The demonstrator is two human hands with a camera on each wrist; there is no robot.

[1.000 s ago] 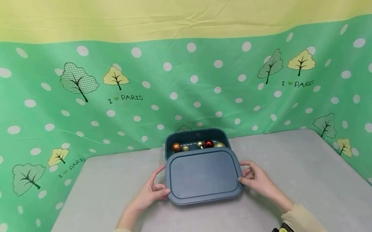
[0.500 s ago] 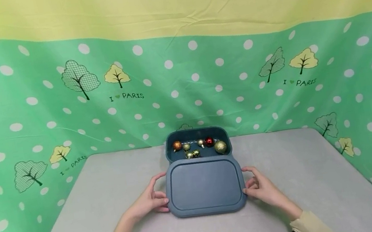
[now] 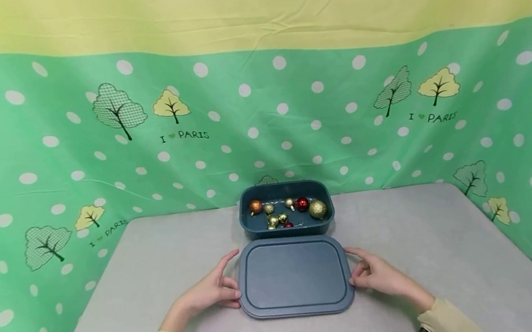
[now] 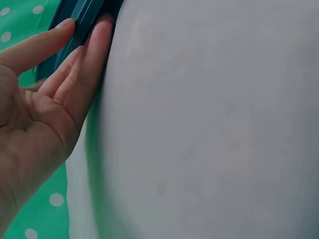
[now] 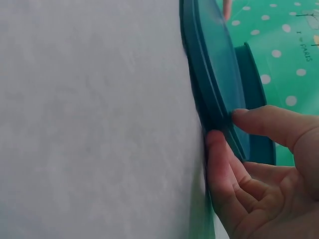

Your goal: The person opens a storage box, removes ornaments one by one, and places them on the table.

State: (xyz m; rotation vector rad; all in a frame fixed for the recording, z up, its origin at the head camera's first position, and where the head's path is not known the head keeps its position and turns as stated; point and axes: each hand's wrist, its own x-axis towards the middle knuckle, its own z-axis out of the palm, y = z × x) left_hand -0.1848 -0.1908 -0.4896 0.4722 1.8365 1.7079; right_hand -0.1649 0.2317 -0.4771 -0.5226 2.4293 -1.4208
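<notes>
A blue-grey rectangular lid (image 3: 294,276) lies flat, at or just above the table, in front of the open dark teal box (image 3: 288,233). My left hand (image 3: 211,292) pinches the lid's left edge between thumb and fingers; in the left wrist view the thumb is on its rim and the fingertips are at its underside. At the right edge, my right hand (image 3: 376,274) grips it the same way, thumb on the rim in the right wrist view. Inside the box are several small ornament balls, among them an orange one (image 3: 255,207), a red one (image 3: 302,204) and a larger gold one (image 3: 317,209).
The grey tabletop (image 3: 444,254) extends on both sides of the box and lid. Behind it and at the sides hangs a green and yellow curtain (image 3: 281,129) with white dots and printed trees, close to the box's back.
Both hands have drawn the lid back toward the person and lower, off the front of the box. More of the box's inside and its ornament balls now shows.
</notes>
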